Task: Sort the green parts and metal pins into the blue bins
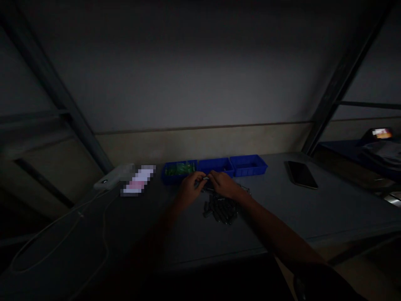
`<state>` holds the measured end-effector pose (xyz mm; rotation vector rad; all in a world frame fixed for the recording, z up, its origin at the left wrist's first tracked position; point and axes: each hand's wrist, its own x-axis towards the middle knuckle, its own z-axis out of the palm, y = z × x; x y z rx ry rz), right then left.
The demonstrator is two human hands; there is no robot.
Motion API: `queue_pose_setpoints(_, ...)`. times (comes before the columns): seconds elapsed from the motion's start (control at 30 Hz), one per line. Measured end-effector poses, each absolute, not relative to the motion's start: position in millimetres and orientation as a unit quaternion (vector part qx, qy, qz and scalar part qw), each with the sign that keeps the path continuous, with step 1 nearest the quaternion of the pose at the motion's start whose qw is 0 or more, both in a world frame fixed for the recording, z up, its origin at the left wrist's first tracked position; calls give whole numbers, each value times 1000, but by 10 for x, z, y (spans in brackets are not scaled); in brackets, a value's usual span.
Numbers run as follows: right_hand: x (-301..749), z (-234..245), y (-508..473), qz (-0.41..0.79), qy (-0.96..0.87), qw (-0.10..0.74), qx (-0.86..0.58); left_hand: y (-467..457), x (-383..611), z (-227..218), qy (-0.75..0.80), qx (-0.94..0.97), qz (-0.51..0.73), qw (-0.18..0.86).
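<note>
My left hand (pixel 190 187) and my right hand (pixel 223 184) meet above the middle of the table, fingertips pinched together. Between them is a small metal part (pixel 205 178), too dark and small to name. Both hands are closed around it. Just below lies a pile of dark metal cylindrical parts (pixel 222 208) on the tabletop, with more thin metal pieces (pixel 244 189) partly hidden behind my right hand. Right behind the hands stands a blue bin (pixel 216 164), its front partly covered by my fingers.
A blue bin (pixel 164 177) with green items (pixel 180 168) stands left of the middle bin, another blue bin (pixel 249 165) right of it. A dark phone or tablet (pixel 302 174) lies right. At left are a lit, blurred screen (pixel 138 180), a white device (pixel 114 176) and cables (pixel 105 234).
</note>
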<state>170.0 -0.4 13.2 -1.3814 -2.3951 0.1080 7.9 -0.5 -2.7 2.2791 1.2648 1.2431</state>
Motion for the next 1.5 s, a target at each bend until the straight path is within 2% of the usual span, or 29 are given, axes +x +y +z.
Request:
queue_pose_setpoints(0.27, 1693, 198, -52, -1, -847, 170, -504, -20, 139, -32, 434, 772, 459, 75)
queue_pose_setpoints(0.7, 1729, 255, -67, -2, -856, 144, -496, 39, 140, -67, 457, 760, 450, 106)
queue_pose_setpoints(0.87, 1749, 272, -98, 13, -865, 194, -463, 58, 114, -63, 490, 746, 438, 108)
queue_pose_setpoints(1.0, 1748, 281, -107, 12, -861, 198, -469, 27, 117, -46, 511, 740, 421, 120)
queue_pose_setpoints(1.2, 1752, 230, -33, 43, -819, 248, -516, 13, 115, -67, 445, 768, 442, 131)
queue_pose_setpoints(1.5, 1678, 123, 11, 112, -804, 321, -488, 45, 103, -84, 431, 771, 459, 94)
